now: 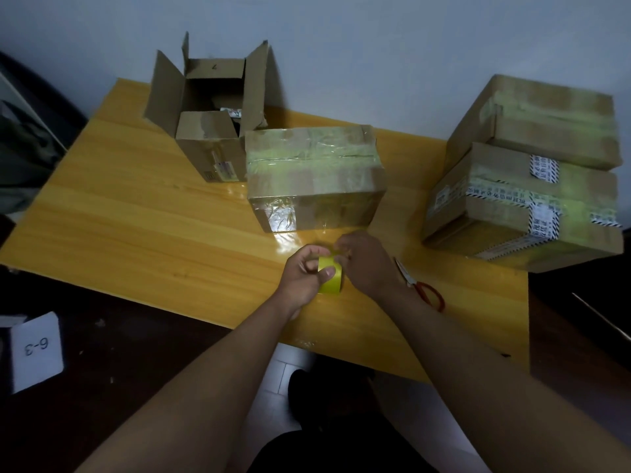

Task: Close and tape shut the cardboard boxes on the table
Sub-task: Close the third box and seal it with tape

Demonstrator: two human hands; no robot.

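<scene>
Here the left hand [307,273] grips the yellow tape roll [330,275] just above the bench [143,213], thumb across its face, fingers curled behind. The right hand [363,259] pinches at the top of the roll, apparently working the tape's free end; whether it has the end in its grip is too blurred to tell.

Straight ahead sits a closed box [314,175], already wrapped in tape across its top and front. Behind it and to the left stands an open box [208,117], flaps up, something dark inside; that one looks to be the remaining work. Two taped boxes [532,172] are stacked at the bench's right end. Red-handled scissors [421,285] lie just beside the right wrist.

Likely the step in hand is finding and lifting the tape end. The risks: the end could split or tear narrow if picked at a corner, or fold back and stick to itself or the fingers. A hard pull could also jerk the roll from the left hand. The right forearm, if swung outward, could knock the scissors toward the bench edge.
</scene>
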